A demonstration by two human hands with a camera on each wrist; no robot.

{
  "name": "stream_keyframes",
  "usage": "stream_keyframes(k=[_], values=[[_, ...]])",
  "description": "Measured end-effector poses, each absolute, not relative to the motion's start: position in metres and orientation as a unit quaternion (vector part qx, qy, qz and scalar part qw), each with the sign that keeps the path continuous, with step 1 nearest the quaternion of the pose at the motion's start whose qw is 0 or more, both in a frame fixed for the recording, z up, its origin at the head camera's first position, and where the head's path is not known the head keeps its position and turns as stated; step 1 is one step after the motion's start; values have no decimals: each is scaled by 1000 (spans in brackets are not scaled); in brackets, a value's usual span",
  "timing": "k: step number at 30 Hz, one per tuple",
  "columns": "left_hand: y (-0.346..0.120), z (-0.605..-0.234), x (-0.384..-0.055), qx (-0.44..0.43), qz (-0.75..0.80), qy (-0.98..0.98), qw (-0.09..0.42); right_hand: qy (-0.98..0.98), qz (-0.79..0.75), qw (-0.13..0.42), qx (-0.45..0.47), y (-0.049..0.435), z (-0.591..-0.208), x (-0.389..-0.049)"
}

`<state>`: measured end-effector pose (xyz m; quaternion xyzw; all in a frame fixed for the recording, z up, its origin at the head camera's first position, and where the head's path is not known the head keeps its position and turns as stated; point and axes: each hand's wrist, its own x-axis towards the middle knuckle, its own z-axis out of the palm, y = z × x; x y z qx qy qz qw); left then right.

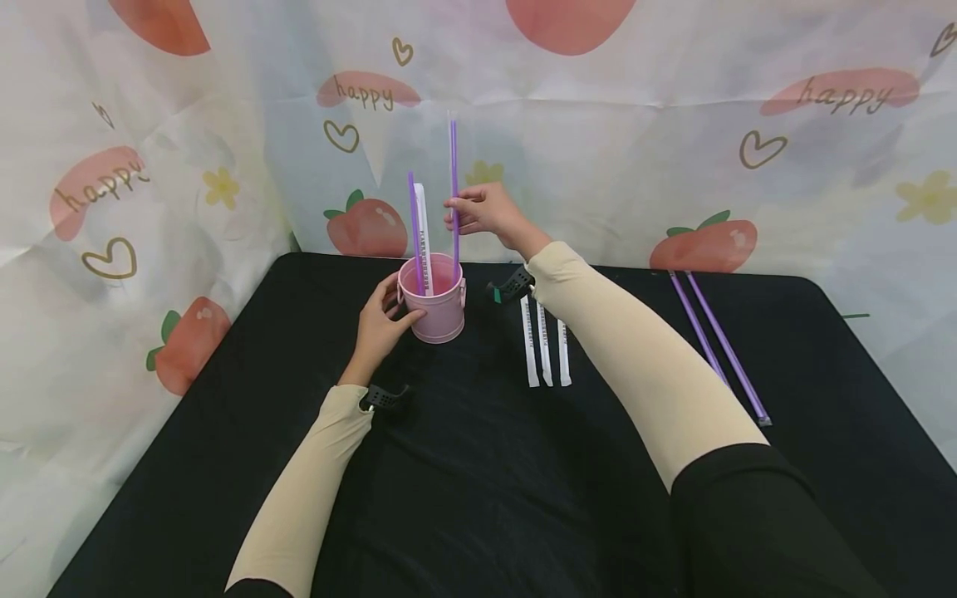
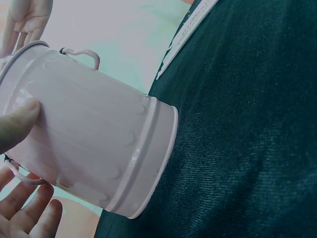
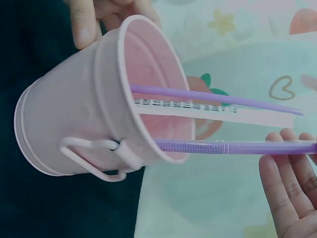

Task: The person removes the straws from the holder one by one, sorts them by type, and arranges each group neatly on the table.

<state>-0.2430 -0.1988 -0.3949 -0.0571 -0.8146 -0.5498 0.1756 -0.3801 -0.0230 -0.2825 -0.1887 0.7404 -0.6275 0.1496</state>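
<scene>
A small pink metal bucket (image 1: 441, 320) with side handles stands upright on the black table. My left hand (image 1: 377, 332) holds it from the left, the thumb (image 2: 22, 119) against its wall and the other fingers near a handle. Above the rim, my right hand (image 1: 489, 212) pinches an upright purple straw (image 1: 455, 158) in clear film. That straw's ribbed lower end (image 3: 190, 146) is inside the bucket's mouth. Beside it in the bucket lean another purple straw (image 1: 414, 208) and a white paper-wrapped straw (image 1: 424, 237) with printed marks. Their bottom ends are hidden.
Three white paper-wrapped straws (image 1: 530, 345) lie side by side right of the bucket, partly under the right forearm. Farther right lie two purple straws (image 1: 725, 349), partly covered by the right sleeve. A patterned cloth (image 1: 583, 183) hangs behind the black table (image 1: 463, 482).
</scene>
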Motion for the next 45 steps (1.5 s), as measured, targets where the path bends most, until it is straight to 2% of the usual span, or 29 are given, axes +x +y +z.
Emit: stream_keyframes(k=[15, 20, 32, 45], values=[[-198, -393, -242, -49, -551, -816, 169, 753, -613, 131, -203, -12, -248, -378], [-202, -403, -251, -47, -559, -811, 166, 749, -618, 129, -201, -9, -238, -377], [-197, -394, -241, -50, -551, -816, 170, 749, -613, 122, -219, 1, -212, -372], [-198, -393, -242, -53, -552, -814, 172, 766, -576, 134, -250, 18, -213, -360]])
